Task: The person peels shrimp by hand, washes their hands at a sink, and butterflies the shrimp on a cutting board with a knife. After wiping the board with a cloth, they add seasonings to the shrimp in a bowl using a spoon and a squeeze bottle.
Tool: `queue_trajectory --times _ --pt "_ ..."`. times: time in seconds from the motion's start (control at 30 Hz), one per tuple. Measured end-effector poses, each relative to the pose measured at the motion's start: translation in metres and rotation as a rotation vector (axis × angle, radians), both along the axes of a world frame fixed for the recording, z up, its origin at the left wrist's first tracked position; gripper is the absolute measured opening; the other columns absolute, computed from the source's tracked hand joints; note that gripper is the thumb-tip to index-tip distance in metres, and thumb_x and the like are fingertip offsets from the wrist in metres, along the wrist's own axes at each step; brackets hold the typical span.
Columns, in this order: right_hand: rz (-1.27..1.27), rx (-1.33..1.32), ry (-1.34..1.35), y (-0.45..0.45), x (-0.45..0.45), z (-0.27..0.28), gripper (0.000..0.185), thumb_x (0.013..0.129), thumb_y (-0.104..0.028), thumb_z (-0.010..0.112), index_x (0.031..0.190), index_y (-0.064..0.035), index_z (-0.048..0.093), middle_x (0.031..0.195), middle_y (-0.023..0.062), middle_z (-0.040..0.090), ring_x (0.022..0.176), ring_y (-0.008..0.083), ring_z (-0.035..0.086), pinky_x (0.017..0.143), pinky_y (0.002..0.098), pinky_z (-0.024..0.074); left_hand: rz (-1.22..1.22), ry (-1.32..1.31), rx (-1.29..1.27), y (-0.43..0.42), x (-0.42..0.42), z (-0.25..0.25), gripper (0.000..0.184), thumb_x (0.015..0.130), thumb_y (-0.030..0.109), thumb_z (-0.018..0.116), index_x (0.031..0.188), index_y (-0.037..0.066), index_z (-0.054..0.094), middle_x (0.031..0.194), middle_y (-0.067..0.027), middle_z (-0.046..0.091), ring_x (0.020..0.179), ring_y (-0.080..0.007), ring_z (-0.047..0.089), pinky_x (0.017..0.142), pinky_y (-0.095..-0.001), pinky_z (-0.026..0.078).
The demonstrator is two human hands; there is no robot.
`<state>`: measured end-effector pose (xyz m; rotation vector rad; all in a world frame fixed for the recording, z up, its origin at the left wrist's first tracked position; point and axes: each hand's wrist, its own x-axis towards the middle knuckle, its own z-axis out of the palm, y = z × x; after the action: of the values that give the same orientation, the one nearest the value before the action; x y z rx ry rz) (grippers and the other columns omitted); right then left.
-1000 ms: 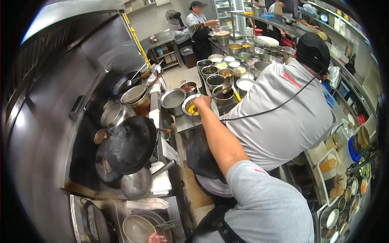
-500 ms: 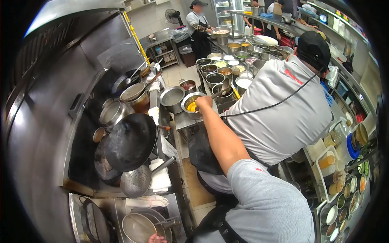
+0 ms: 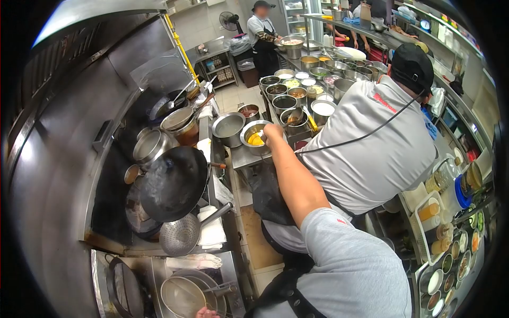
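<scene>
My right hand [image 3: 273,135] reaches forward, fingers curled, to the right rim of a metal bowl [image 3: 254,137] with yellow, egg-like contents. What its fingers grip is hidden. Just beyond them, a ladle [image 3: 294,116] rests over a dark pot; whether its handle meets my hand is unclear. To the bowl's left stands a larger metal pot [image 3: 228,129], and behind it a pot of dark red contents [image 3: 248,112]. My left hand [image 3: 207,313] barely shows at the bottom edge, fingers bent, at the rim of a pale round vessel [image 3: 183,297].
A black wok [image 3: 172,185] tilts on the stove, with a perforated ladle [image 3: 180,236] below it. A co-worker in a grey shirt [image 3: 371,143] leans close on my right. Another person [image 3: 261,40] stands at the back. Several ingredient pots [image 3: 284,102] line the counter.
My right hand has shifted slightly right, from over the bowl to its rim. The ladle's head sits lower over the dark pot. The whole view has shifted slightly.
</scene>
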<state>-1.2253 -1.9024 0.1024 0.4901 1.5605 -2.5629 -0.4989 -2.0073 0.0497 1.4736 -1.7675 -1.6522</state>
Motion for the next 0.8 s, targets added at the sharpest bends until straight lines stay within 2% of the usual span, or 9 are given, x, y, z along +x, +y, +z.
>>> queue_trajectory --times 0.1,0.2,0.23,0.33,0.47,0.53,0.63,0.73,0.8 --pt "0.102 0.207 0.400 -0.031 -0.145 -0.154 0.011 0.081 0.002 0.046 0.090 0.0029 0.052 0.070 0.0156 0.056 0.050 0.0223 0.057 0.040 0.0324 0.0451 -0.016 -0.012 -0.019 0.001 0.002 -0.001 0.034 0.098 0.023 0.057 0.125 0.004 0.054 0.089 -0.0064 0.067 0.067 -0.0117 0.062 0.051 -0.0224 0.048" --pt "-0.046 -0.303 -0.055 0.010 -0.008 0.006 0.007 0.081 0.001 0.044 0.084 -0.0006 0.050 0.063 0.0116 0.052 0.041 0.0166 0.048 0.034 0.0266 0.0374 -0.016 -0.023 0.000 -0.003 0.005 -0.006 0.032 0.098 0.023 0.057 0.124 0.004 0.055 0.090 -0.0060 0.067 0.067 -0.0115 0.062 0.050 -0.0227 0.048" --pt "-0.028 -0.351 -0.107 0.016 -0.003 0.014 0.007 0.081 0.002 0.041 0.082 -0.0017 0.047 0.061 0.0097 0.050 0.037 0.0148 0.044 0.032 0.0246 0.0333 -0.017 -0.023 -0.003 -0.002 0.005 -0.005 0.032 0.098 0.023 0.057 0.124 0.004 0.055 0.090 -0.0060 0.067 0.067 -0.0115 0.062 0.050 -0.0227 0.048" --pt "-0.041 -0.456 -0.124 0.026 -0.003 0.024 0.007 0.080 0.003 0.041 0.081 -0.0026 0.045 0.059 0.0072 0.046 0.037 0.0138 0.042 0.032 0.0232 0.0318 -0.010 -0.033 -0.023 0.000 0.006 -0.003 0.032 0.098 0.024 0.057 0.122 0.004 0.055 0.090 -0.0056 0.067 0.067 -0.0115 0.061 0.050 -0.0230 0.048" --pt "-0.030 -0.535 -0.085 0.037 -0.002 0.033 0.013 0.078 0.006 0.040 0.081 -0.0058 0.044 0.057 0.0049 0.042 0.036 0.0130 0.038 0.034 0.0266 0.0336 -0.006 -0.020 -0.006 -0.002 0.013 -0.011 0.031 0.097 0.025 0.058 0.122 0.006 0.055 0.090 -0.0056 0.067 0.066 -0.0114 0.061 0.049 -0.0236 0.048" --pt "-0.041 -0.469 -0.111 0.041 0.001 0.042 0.013 0.078 0.005 0.042 0.081 -0.0077 0.044 0.056 0.0046 0.042 0.036 0.0139 0.039 0.037 0.0287 0.0370 -0.001 -0.018 0.003 -0.002 0.015 -0.012 0.032 0.097 0.026 0.059 0.122 0.007 0.056 0.090 -0.0057 0.067 0.066 -0.0114 0.061 0.048 -0.0238 0.048" --pt "0.080 -0.438 -0.072 0.048 -0.004 0.045 0.010 0.080 0.001 0.044 0.082 -0.0090 0.046 0.056 0.0050 0.043 0.040 0.0155 0.043 0.041 0.0294 0.0417 0.003 -0.053 -0.003 0.001 0.018 -0.012 0.031 0.097 0.025 0.058 0.121 0.007 0.056 0.089 -0.0055 0.067 0.066 -0.0112 0.061 0.048 -0.0241 0.048" --pt "0.088 -0.420 -0.018 0.050 0.016 0.066 0.013 0.081 0.001 0.047 0.085 -0.0107 0.049 0.069 0.0057 0.050 0.050 0.0164 0.050 0.042 0.0299 0.0453 -0.030 -0.051 -0.070 0.004 0.024 -0.015 0.029 0.097 0.023 0.057 0.121 0.006 0.055 0.089 -0.0053 0.067 0.066 -0.0119 0.061 0.050 -0.0245 0.050" --pt "0.138 -0.478 0.059 0.047 0.019 0.069 0.013 0.081 0.001 0.048 0.085 -0.0107 0.050 0.075 0.0059 0.052 0.054 0.0160 0.053 0.043 0.0285 0.0466 -0.043 0.005 -0.033 -0.001 0.038 -0.033 0.030 0.097 0.023 0.058 0.124 0.010 0.054 0.090 -0.0057 0.068 0.068 -0.0122 0.062 0.051 -0.0246 0.051"
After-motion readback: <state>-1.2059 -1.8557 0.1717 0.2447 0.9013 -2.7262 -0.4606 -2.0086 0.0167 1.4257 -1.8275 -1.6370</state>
